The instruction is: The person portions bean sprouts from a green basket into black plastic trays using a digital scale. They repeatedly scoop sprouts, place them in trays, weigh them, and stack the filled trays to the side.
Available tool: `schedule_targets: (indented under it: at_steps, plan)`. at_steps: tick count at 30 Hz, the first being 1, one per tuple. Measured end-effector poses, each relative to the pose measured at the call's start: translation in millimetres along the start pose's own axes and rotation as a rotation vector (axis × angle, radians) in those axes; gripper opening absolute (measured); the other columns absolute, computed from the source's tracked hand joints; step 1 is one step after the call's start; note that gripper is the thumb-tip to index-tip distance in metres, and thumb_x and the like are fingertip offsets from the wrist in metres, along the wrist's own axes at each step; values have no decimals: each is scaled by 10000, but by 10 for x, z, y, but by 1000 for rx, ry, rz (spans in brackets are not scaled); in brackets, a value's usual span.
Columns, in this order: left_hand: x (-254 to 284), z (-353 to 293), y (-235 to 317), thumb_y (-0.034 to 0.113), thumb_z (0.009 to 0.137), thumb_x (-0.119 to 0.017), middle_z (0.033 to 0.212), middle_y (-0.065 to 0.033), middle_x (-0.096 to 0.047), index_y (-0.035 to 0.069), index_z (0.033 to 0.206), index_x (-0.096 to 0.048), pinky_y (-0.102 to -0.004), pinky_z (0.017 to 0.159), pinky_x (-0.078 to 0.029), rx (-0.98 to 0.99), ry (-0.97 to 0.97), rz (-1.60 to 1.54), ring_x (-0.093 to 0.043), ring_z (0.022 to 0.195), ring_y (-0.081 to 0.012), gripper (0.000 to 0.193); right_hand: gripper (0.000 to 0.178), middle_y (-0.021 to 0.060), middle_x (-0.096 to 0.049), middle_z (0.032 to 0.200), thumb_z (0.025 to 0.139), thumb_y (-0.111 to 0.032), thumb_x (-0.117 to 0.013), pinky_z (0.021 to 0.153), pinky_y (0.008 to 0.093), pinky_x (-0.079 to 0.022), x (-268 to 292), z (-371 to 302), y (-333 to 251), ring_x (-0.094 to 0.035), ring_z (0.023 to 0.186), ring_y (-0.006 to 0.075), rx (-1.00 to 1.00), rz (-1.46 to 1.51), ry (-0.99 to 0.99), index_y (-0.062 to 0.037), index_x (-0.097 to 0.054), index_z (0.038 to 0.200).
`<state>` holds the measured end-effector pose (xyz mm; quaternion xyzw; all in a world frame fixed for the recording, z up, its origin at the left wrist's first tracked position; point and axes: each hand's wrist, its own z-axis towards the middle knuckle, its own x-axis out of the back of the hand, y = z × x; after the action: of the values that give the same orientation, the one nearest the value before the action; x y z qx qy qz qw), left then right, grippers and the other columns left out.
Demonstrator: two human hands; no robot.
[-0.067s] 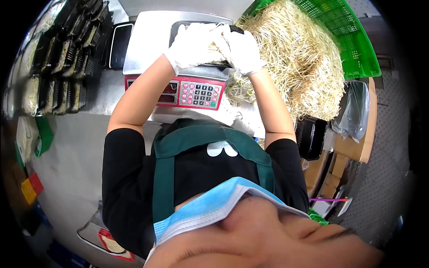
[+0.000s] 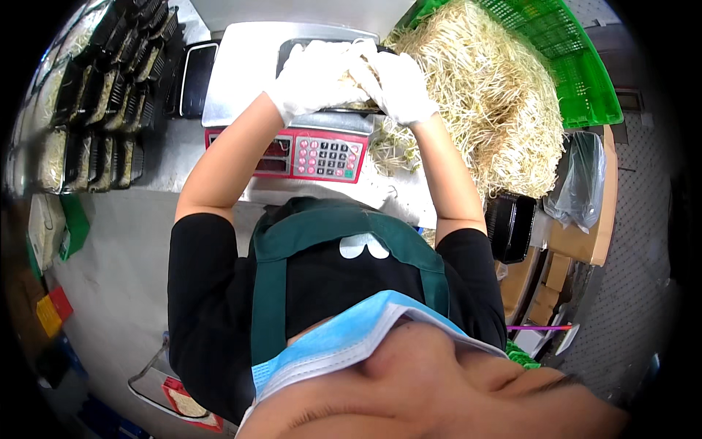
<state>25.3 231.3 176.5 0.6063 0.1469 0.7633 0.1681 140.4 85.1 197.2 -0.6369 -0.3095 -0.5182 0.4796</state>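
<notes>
My left hand (image 2: 314, 79) and my right hand (image 2: 404, 86), both in white gloves, meet over a black plastic tray (image 2: 357, 111) on a scale (image 2: 245, 62). Pale bean sprouts (image 2: 356, 75) show in the gap between them. The fingers of both hands curl in around these sprouts from either side; the gloves hide most of the tray and some fingertips. Below my hands is the scale's red-framed keypad (image 2: 325, 157). Right of my right hand rises a large heap of bean sprouts (image 2: 490, 95).
A green crate (image 2: 585, 80) stands behind the heap. Filled black trays (image 2: 102, 95) are stacked at the left, beside a phone-like dark device (image 2: 197, 77). Black trays (image 2: 510, 227) and a clear plastic bag (image 2: 578, 183) lie at the right, near cardboard (image 2: 596, 227).
My right hand has shifted very slightly, and the gap showing sprouts between the gloves looks a little different. Both hands stay over the tray.
</notes>
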Motion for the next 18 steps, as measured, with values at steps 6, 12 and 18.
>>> schedule_targets:
  at_steps: [6,12,18]
  plan:
    - [-135,-149,-24,487,755,-671,1283,-156,-530,81,1332,-488,-425,997,-358,-119,254,161,-518,1138,-338,729,802,245,-466,1316,761,-462,-695,1040,444,-354,-255,-30,55,-431,1241,395,165,178,607,-8,-411,1358]
    - [-160,-195,-63,569,763,-604,1390,-83,-450,109,1314,-499,-540,1115,-108,-133,215,164,-414,1282,-259,726,513,205,-584,1115,834,-340,-624,886,422,-456,-197,-102,-176,-571,1022,348,152,259,367,-7,-527,1212]
    - [-123,-217,-34,582,756,-601,1330,-97,-487,117,1347,-451,-548,1054,-188,-63,146,201,-470,1187,-269,767,616,223,-587,1079,727,-402,-721,868,445,-457,-278,-11,-12,-567,1005,379,260,253,698,-3,-541,1160]
